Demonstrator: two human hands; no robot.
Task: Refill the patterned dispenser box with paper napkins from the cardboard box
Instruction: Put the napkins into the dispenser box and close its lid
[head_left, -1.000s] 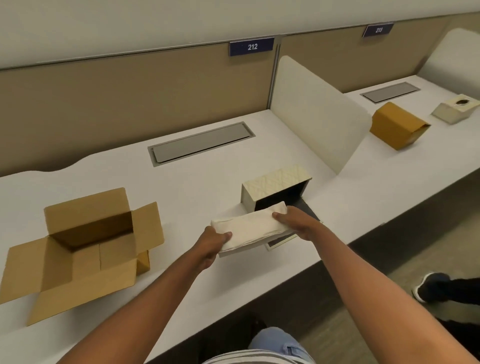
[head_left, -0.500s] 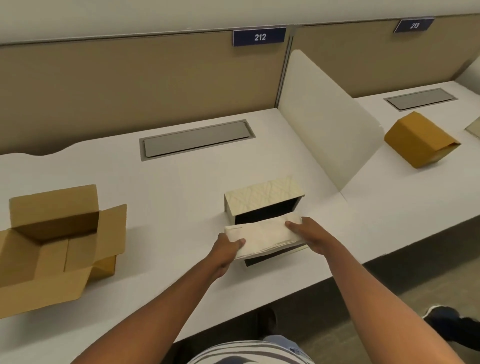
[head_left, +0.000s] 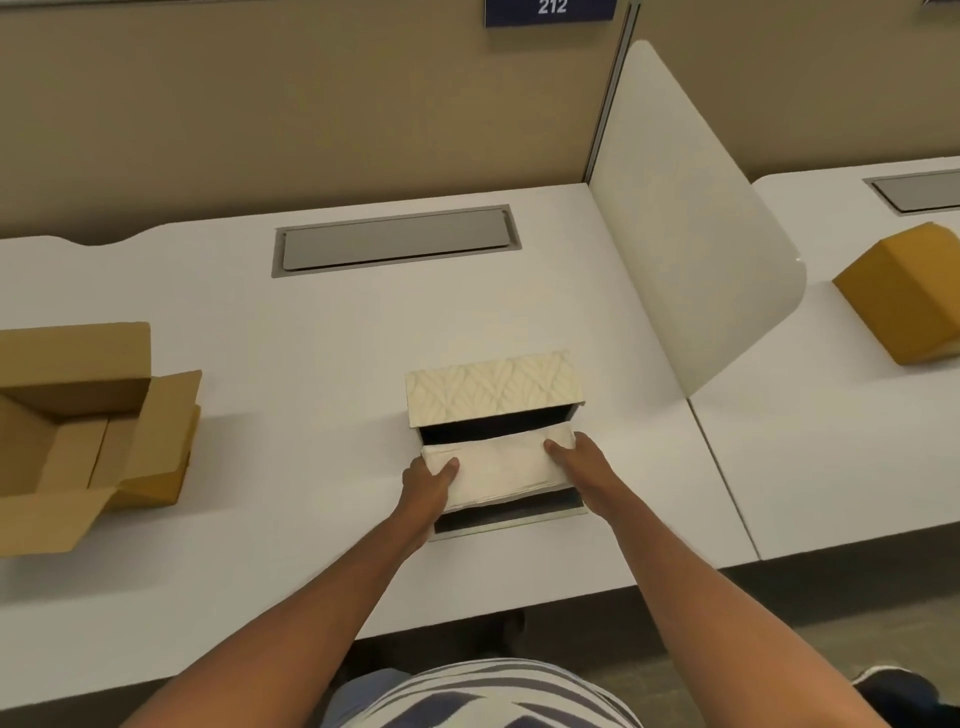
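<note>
Cream patterned dispenser box (head_left: 493, 387) sits mid-desk (head_left: 311, 332), lying on its side with the dark opening facing the person. One stack of napkins (head_left: 498, 467) sits at that opening, long axis running left-right, parallel to the box front. Left hand (head_left: 426, 480) and right hand (head_left: 582, 462) each clamp one end, thumbs on top. Two cardboard boxes: an open one (head_left: 78, 431) far left of the dispenser, a closed one (head_left: 904, 291) far right past the divider (head_left: 685, 234).
</note>
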